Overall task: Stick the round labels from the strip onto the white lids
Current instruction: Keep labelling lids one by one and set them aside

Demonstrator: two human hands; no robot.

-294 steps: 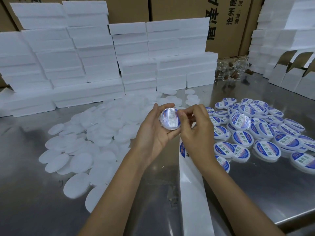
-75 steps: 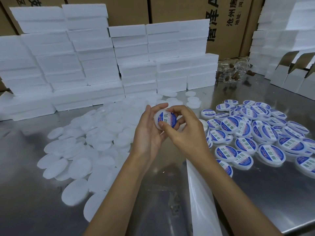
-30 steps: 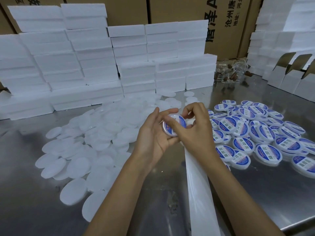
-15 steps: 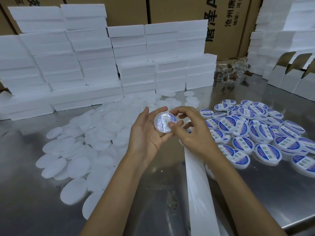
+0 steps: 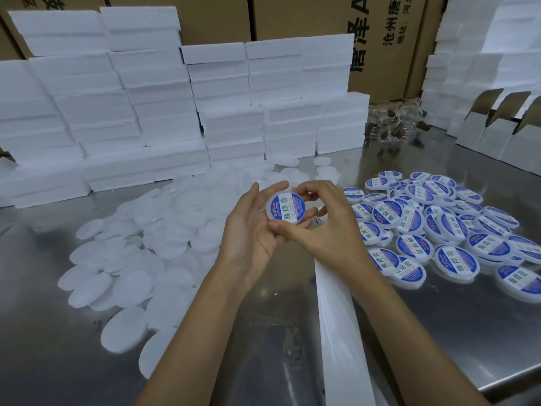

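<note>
Two bare hands meet above the steel desk (image 5: 439,332) and share one white lid (image 5: 286,211). The left hand (image 5: 248,230) cradles the lid from behind and below, its fingers curled loosely round the rim. The right hand (image 5: 325,230) closes on the same lid from the other side, forefinger arched over the top edge and thumb pressing at the lower edge. This joint grip holds the lid tilted, face toward the camera, clear of the desk. A round blue-and-white label (image 5: 288,210) with green characters already lies on the lid's face.

From beneath the right hand, the white backing strip (image 5: 339,323) runs toward the viewer along the desk; whether the right hand touches it cannot be told. To the left of the grip lies a spread of unlabelled white lids (image 5: 131,259), overlapping one another. To the right of the grip lies a heap of labelled lids (image 5: 439,230). Beyond the grip stand stacked white foam blocks (image 5: 146,98), with brown cartons (image 5: 292,16) behind them. Folded white boxes (image 5: 497,127) stand far right.
</note>
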